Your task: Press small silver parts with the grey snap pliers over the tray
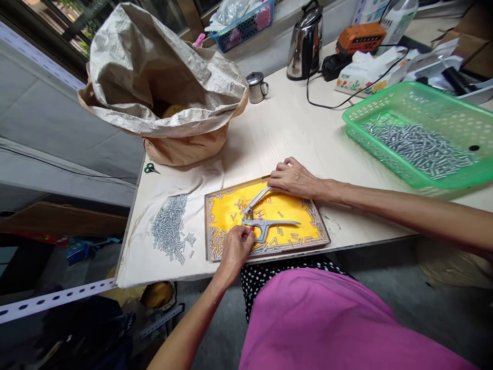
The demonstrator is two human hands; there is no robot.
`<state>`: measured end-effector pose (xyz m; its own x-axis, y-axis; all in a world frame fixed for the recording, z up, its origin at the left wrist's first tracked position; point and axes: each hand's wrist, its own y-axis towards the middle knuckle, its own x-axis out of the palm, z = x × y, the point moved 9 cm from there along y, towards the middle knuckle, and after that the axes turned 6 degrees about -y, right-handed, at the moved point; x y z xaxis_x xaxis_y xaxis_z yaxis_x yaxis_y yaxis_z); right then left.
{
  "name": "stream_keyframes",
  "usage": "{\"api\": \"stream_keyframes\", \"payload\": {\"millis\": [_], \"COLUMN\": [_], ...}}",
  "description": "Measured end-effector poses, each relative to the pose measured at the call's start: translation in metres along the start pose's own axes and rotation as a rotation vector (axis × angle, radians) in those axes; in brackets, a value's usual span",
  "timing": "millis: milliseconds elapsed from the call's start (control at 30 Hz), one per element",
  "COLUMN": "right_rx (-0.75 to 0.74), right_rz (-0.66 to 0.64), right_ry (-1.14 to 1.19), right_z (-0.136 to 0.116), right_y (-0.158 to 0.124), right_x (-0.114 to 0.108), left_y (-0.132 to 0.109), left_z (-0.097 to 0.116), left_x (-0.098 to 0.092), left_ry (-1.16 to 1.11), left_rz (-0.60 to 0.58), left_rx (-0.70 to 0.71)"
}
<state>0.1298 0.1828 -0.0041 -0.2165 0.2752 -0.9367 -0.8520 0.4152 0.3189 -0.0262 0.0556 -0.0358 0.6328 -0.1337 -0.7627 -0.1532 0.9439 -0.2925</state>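
Note:
A grey hand tool like pliers (265,224), with two spread handles and a dark coil spring between them, lies over a shallow framed tray (325,240) with a yellow bottom. My right hand (295,179) is closed at the end of the tool's upper handle, by the tray's far edge. At the near edge, my left hand (235,247) pinches beside the tool's loop; a bit of red shows there, but what the fingertips hold is too small to make out. Small silvery metal pieces (219,241) lie scattered in the tray, thickest along its sides.
Left of the tray is a pile of similar metal pieces (169,226) on pale cloth, near small green scissors (151,168). A large open sack (185,146) stands behind. Rightward is a green basket (408,177) of metal pieces. A lidded cup (256,87) and kettle (306,43) stand farther back.

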Motion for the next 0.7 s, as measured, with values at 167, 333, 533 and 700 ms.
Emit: {"api": "stream_keyframes", "payload": {"millis": [167,333,533,700], "right_rx": [-0.129,-0.088,-0.041,-0.029], "right_rz": [0.040,0.140,0.175,0.133], "right_ry": [-0.129,-0.154,-0.160,-0.150], "right_z": [-0.003,-0.007,-0.011,-0.013], "right_y": [0.022,0.018,-0.002,-0.001], "right_x": [0.000,-0.012,-0.036,-0.039], "left_y": [0.000,-0.006,-0.009,-0.003], "left_z": [-0.010,-0.030,-0.026,-0.019], "left_x": [0.003,-0.001,-0.009,-0.009], "left_ry": [-0.128,-0.426,-0.379,-0.189], "left_rz": [-0.041,-0.009,0.008,-0.013], "left_rx": [-0.064,-0.132,-0.034,0.033]}}
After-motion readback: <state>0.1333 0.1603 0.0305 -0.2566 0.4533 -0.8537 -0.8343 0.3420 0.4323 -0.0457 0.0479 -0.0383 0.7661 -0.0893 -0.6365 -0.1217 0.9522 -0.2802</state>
